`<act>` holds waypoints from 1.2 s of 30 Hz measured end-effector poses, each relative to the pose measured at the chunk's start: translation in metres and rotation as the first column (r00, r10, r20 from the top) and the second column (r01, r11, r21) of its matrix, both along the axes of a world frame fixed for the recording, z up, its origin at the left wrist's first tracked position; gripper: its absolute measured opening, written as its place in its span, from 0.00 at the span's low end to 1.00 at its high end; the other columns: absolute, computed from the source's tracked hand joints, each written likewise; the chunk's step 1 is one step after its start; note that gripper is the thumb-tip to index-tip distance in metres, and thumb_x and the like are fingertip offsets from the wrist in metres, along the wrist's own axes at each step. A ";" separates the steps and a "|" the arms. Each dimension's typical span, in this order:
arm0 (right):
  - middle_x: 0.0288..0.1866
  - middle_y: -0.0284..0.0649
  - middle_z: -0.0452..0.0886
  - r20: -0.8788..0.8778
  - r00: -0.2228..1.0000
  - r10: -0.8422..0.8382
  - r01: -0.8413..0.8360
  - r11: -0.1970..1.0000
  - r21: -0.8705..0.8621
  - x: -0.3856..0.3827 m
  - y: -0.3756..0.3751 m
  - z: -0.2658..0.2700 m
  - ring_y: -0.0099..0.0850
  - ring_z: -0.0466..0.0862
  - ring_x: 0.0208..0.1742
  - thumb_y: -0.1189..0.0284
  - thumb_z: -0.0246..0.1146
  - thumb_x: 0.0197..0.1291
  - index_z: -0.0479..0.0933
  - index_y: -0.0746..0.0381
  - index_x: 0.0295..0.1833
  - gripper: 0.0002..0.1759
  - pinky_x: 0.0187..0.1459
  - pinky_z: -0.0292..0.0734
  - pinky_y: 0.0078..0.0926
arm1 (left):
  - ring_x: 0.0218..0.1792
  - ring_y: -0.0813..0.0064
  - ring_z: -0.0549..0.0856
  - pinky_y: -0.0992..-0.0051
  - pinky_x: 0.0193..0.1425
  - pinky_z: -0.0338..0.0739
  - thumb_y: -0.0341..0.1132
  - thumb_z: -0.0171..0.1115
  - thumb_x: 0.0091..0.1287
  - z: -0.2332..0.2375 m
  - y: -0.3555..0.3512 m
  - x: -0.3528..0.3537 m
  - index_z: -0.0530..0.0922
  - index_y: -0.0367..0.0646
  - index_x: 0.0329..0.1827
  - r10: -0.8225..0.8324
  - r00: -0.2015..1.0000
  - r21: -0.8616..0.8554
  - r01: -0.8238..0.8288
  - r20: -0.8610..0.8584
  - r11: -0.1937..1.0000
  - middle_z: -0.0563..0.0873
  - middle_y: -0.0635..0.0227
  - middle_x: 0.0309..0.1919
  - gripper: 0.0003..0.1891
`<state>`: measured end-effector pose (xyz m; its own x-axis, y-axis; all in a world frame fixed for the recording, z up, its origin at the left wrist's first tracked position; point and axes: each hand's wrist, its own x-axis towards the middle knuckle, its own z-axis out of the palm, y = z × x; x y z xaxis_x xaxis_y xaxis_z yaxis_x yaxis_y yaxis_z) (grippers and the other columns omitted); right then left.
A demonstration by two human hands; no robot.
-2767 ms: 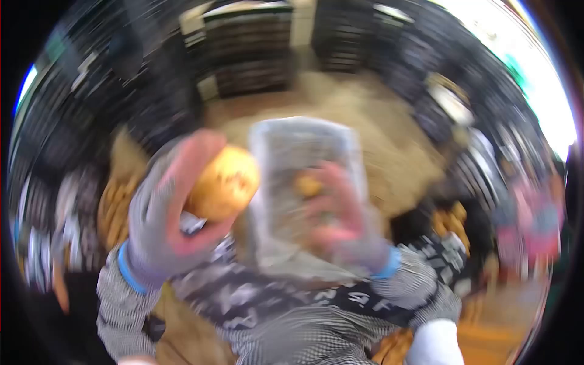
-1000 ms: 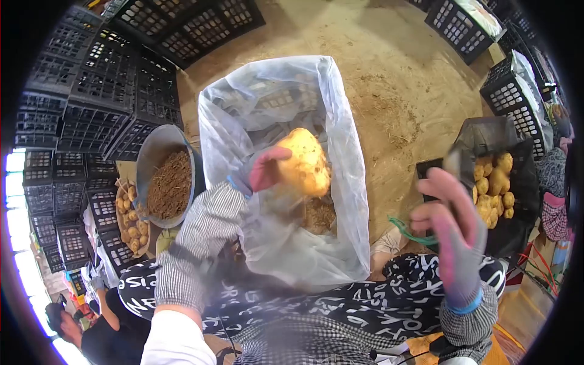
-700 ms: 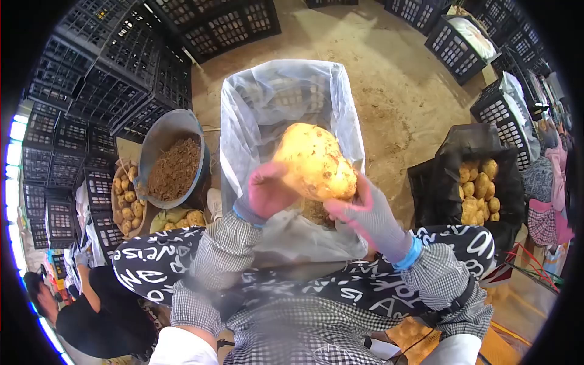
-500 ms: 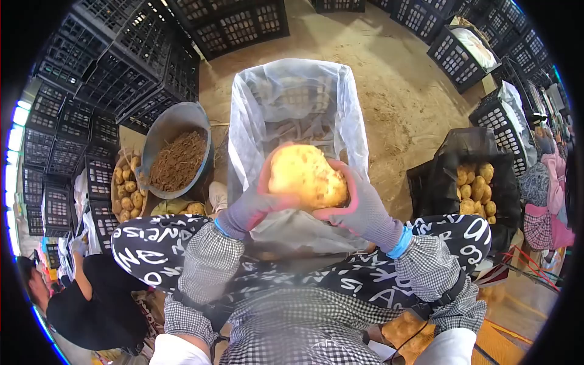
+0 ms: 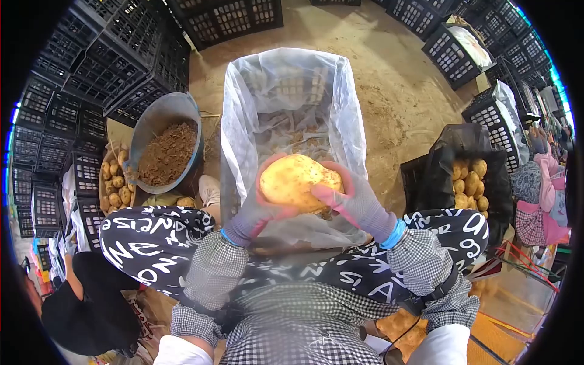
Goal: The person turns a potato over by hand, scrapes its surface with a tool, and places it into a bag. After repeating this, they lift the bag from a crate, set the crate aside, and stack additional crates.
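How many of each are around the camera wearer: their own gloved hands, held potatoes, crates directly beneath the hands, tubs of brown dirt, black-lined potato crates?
Gloved hands: 2 (left hand, right hand)
Held potato: 1
Crate beneath: 1
Dirt tub: 1
Black-lined crate: 1
Total: 6

The place looked like a produce packing shed, with stacked black crates and heaped potatoes.

Your grey gloves have pink fingers and blue cuffs; your sleeves are checked black and white. The potato is yellow, and the distant cloth looks pink, perhaps checked.
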<state>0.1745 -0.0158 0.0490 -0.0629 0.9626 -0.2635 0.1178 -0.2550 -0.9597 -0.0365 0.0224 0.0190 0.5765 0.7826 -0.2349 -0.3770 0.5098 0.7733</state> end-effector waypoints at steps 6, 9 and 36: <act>0.43 0.32 0.81 -0.239 0.955 -0.175 0.094 0.944 -0.317 0.020 0.016 0.000 0.15 0.76 0.32 0.64 0.58 0.71 0.78 0.66 0.58 0.19 0.30 0.73 0.14 | 0.69 0.66 0.71 0.64 0.72 0.69 0.20 0.74 0.47 -0.002 0.007 0.004 0.57 0.47 0.75 -0.028 0.997 -0.076 0.033 0.072 0.997 0.68 0.62 0.69 0.50; 0.39 0.33 0.81 0.059 0.976 -0.208 0.203 0.976 0.083 0.017 0.015 -0.009 0.16 0.75 0.30 0.70 0.60 0.68 0.80 0.65 0.55 0.14 0.30 0.72 0.16 | 0.68 0.66 0.71 0.64 0.71 0.69 0.22 0.72 0.49 -0.003 0.005 0.004 0.57 0.47 0.74 0.033 0.994 -0.152 -0.017 0.101 0.988 0.69 0.62 0.68 0.48; 0.34 0.35 0.78 0.378 0.925 -0.024 -0.138 0.908 0.396 0.024 0.023 -0.019 0.26 0.78 0.36 0.71 0.63 0.64 0.80 0.63 0.41 0.07 0.43 0.75 0.21 | 0.68 0.64 0.71 0.61 0.70 0.71 0.27 0.74 0.52 -0.017 -0.002 0.007 0.55 0.47 0.74 0.006 1.000 0.006 -0.006 -0.020 1.000 0.70 0.62 0.67 0.47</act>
<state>0.1980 0.0073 0.0298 -0.0981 0.9857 0.1372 0.4829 0.1677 -0.8595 -0.0294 0.0202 0.0025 0.5667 0.7877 -0.2416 -0.3642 0.5026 0.7841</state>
